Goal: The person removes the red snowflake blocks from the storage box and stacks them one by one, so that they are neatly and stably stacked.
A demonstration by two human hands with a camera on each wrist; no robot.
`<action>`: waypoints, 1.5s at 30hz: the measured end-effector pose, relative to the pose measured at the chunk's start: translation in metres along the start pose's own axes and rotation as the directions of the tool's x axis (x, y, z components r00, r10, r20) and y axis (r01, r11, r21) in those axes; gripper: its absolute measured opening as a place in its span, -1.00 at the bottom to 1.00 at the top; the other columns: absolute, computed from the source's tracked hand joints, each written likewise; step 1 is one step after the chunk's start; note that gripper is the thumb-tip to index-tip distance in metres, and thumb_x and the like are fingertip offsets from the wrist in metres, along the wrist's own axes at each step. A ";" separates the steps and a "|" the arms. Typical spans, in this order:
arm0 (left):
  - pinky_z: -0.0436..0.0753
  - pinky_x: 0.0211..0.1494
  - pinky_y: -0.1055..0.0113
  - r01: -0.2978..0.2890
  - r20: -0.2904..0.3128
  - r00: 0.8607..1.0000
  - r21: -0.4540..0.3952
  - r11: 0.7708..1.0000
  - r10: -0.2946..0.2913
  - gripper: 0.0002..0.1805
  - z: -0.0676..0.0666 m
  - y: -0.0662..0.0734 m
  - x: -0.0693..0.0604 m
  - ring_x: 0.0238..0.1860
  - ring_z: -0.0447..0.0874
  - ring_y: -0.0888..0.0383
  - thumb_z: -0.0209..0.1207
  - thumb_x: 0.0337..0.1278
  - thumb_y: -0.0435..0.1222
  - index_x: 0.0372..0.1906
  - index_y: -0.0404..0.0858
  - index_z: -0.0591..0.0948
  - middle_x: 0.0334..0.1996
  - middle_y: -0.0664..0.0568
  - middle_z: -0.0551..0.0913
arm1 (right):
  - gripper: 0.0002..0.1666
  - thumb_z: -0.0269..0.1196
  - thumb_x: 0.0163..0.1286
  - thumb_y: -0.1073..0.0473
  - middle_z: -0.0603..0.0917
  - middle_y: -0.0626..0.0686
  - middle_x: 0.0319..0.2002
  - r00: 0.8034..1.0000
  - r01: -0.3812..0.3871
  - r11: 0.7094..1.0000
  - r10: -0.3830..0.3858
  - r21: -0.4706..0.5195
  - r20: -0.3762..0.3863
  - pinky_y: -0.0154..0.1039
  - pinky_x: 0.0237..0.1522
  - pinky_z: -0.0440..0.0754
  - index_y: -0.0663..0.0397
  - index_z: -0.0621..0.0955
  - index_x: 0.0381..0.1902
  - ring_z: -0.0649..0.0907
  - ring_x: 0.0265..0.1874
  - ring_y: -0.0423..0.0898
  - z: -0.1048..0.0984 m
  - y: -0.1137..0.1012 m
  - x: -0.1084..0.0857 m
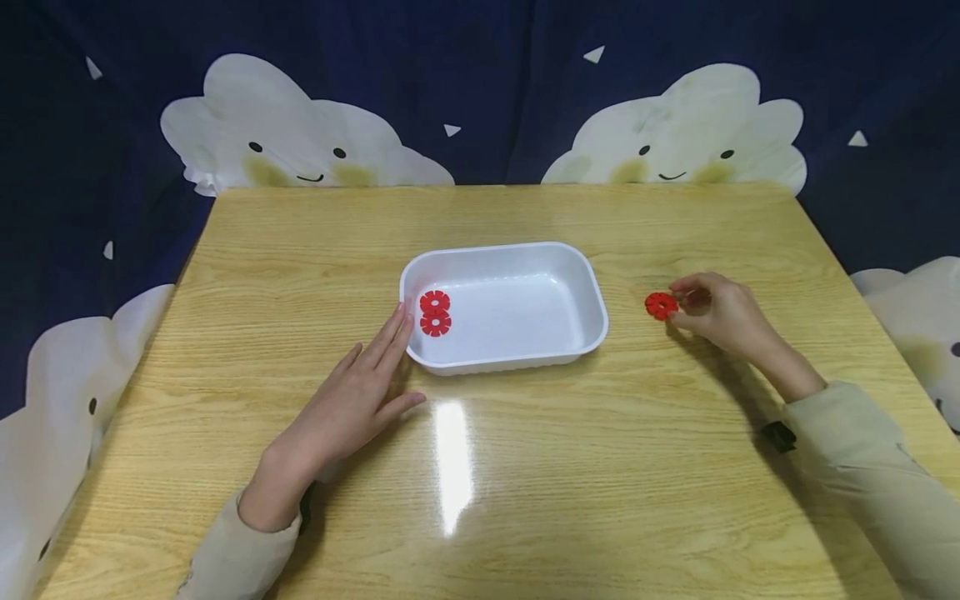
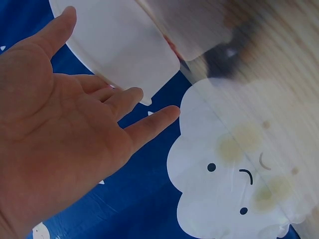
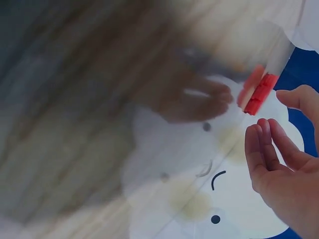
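Note:
A white rectangular tray (image 1: 517, 358) sits mid-table, with two red notched plastic discs (image 1: 436, 325) at its left end, their edges meeting or overlapping. My left hand (image 1: 348, 404) rests its straight fingertips against the tray's left side, thumb spread apart; the left wrist view shows its palm (image 2: 65, 129) holding nothing. To the right of the tray, red notched discs (image 1: 659, 306), seemingly stacked, lie on the table. My right hand (image 1: 720, 312) has its thumb and fingers beside them. In the right wrist view, a gap shows between the fingertips (image 3: 264, 124) and the red pieces (image 3: 261, 93).
The wooden table (image 1: 525, 500) has a bright light reflection (image 1: 453, 467) in front of the tray. Behind its far edge hangs a dark blue cloth (image 1: 487, 83) with white smiling clouds. A dark strap (image 1: 780, 436) shows by the right sleeve.

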State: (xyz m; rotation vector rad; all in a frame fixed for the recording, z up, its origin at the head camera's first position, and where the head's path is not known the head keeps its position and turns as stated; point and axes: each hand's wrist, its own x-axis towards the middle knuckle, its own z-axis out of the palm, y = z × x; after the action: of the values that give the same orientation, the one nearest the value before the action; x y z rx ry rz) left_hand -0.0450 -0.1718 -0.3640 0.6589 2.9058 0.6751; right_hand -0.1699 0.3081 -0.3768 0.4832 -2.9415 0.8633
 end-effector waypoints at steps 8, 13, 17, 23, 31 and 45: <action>0.08 0.46 -0.20 0.000 -0.002 1.000 -0.006 1.000 0.000 0.09 0.000 -0.001 -0.001 0.53 -0.08 0.06 0.24 0.26 -0.01 0.57 -0.09 -0.28 0.58 0.08 -0.32 | -0.61 0.44 0.12 0.38 0.67 0.26 -0.14 0.998 0.053 0.998 -0.052 0.032 -0.042 -0.66 -0.25 0.43 0.32 0.64 -0.06 0.66 -0.20 0.18 -0.002 -0.023 0.008; 0.08 0.46 -0.19 0.003 -0.002 1.000 -0.007 1.000 -0.004 0.09 0.000 -0.001 -0.001 0.53 -0.08 0.06 0.24 0.26 0.00 0.58 -0.10 -0.28 0.58 0.08 -0.32 | -0.61 0.44 0.13 0.37 0.67 0.20 -0.14 0.990 0.122 0.991 -0.118 0.048 -0.073 -0.62 -0.23 0.49 0.27 0.65 -0.05 0.67 -0.23 0.15 -0.002 -0.049 0.020; 0.08 0.46 -0.19 0.005 0.000 1.000 -0.008 1.000 -0.005 0.09 0.000 -0.001 -0.001 0.53 -0.09 0.06 0.25 0.26 -0.01 0.57 -0.10 -0.28 0.58 0.08 -0.32 | -0.62 0.43 0.16 0.35 0.67 0.17 -0.13 0.986 0.160 0.982 -0.154 0.096 -0.066 -0.54 -0.17 0.55 0.25 0.65 -0.03 0.67 -0.20 0.14 0.002 -0.072 0.032; 0.08 0.46 -0.19 0.008 0.003 1.000 -0.009 1.000 -0.008 0.09 0.000 -0.002 -0.001 0.53 -0.09 0.06 0.23 0.27 0.00 0.57 -0.09 -0.28 0.58 0.08 -0.32 | -0.62 0.43 0.14 0.39 0.65 0.24 -0.15 0.967 0.251 0.949 -0.252 0.191 -0.020 -0.11 -0.05 0.65 0.34 0.63 -0.05 0.65 -0.21 0.13 0.024 -0.109 0.054; 0.08 0.46 -0.20 0.007 0.003 1.000 -0.007 1.000 -0.007 0.07 -0.001 -0.001 -0.001 0.53 -0.11 0.05 0.23 0.27 0.00 0.58 -0.15 -0.24 0.58 0.07 -0.32 | -0.61 0.45 0.10 0.35 0.66 0.24 -0.16 0.923 0.339 0.904 -0.373 0.260 0.096 -0.08 -0.06 0.62 0.37 0.63 -0.09 0.65 -0.22 0.16 0.068 -0.149 0.082; 0.11 0.44 -0.22 -0.017 -0.002 1.000 0.009 1.000 0.017 0.06 -0.001 -0.001 0.000 0.52 -0.04 0.01 0.25 0.25 0.01 0.58 -0.25 -0.15 0.58 0.00 -0.28 | -0.59 0.43 0.11 0.26 0.68 0.14 -0.17 0.868 0.395 0.901 -0.429 0.177 0.250 -0.22 -0.08 0.58 0.32 0.65 -0.08 0.64 -0.22 0.01 0.120 -0.199 0.101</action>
State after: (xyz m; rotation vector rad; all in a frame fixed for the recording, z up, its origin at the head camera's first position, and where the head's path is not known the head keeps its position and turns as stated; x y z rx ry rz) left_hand -0.0456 -0.1727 -0.3639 0.6855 2.9098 0.6650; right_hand -0.1987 0.0568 -0.3615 1.2918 -2.8453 0.9818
